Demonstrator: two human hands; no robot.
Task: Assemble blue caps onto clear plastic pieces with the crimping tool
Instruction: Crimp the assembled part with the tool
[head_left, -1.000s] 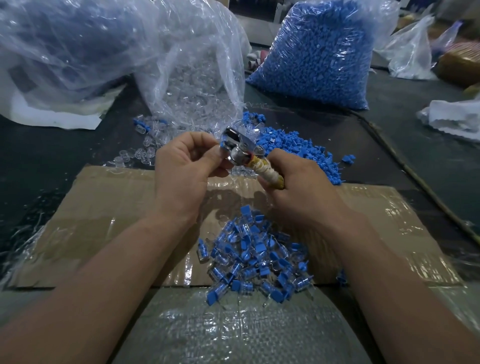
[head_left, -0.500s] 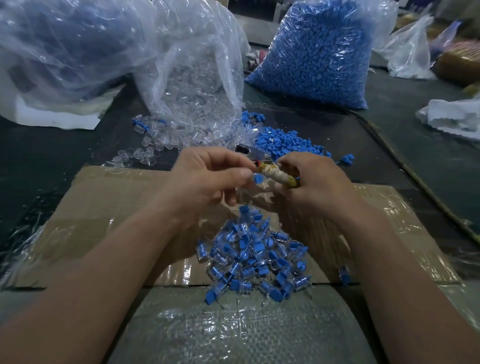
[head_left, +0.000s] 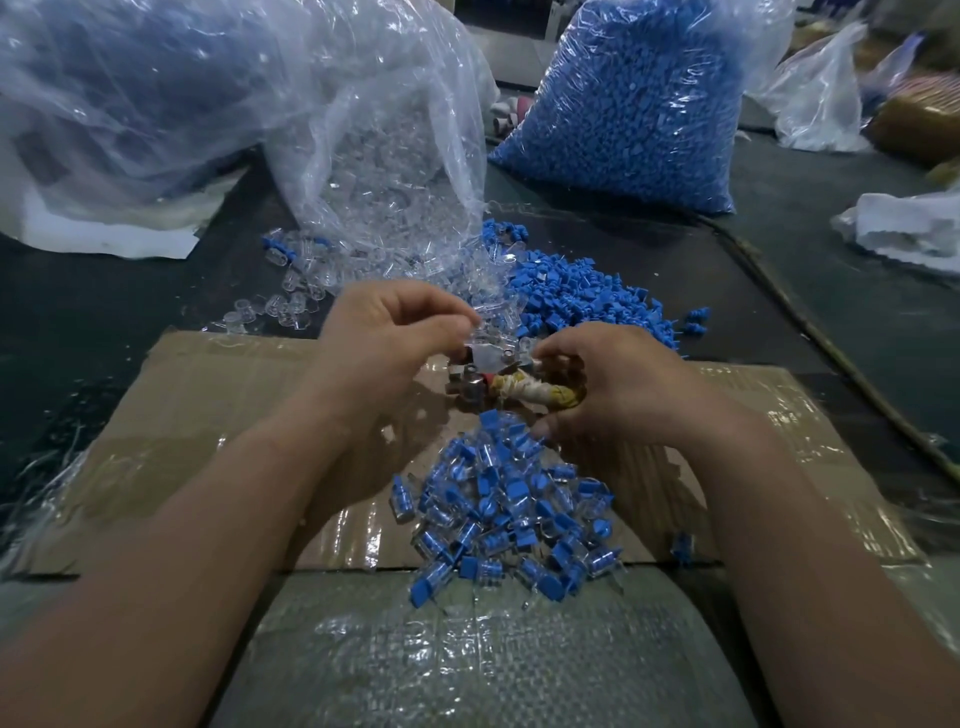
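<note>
Left hand (head_left: 395, 332) and right hand (head_left: 618, 384) both bare, nothing worn on fingers or backs. Left forearm (head_left: 218, 519) and right forearm (head_left: 769, 525) bare too, uncovered skin all the way back from the hands to the bottom frame edge. Knuckle creases visible on both hands; right thumb (head_left: 540, 429) tip rounded, nail detail too blurred to tell

crimping tool (head_left: 480, 382): handle end buried inside the right hand (head_left: 618, 387); only the taped middle and metal head show.
left hand (head_left: 384, 343): fingertips meet at the tool head; can't tell if they pinch anything, clear plastic against clear plastic.
blue cap bag (head_left: 628, 104): top cut by the frame edge.
left bag (head_left: 130, 78): contents smeared behind wrinkled film, cut off top and left.
far-right bundle (head_left: 914, 109): blurred, clipped by the edge.
forearms (head_left: 156, 597): run out the bottom edge.
</note>
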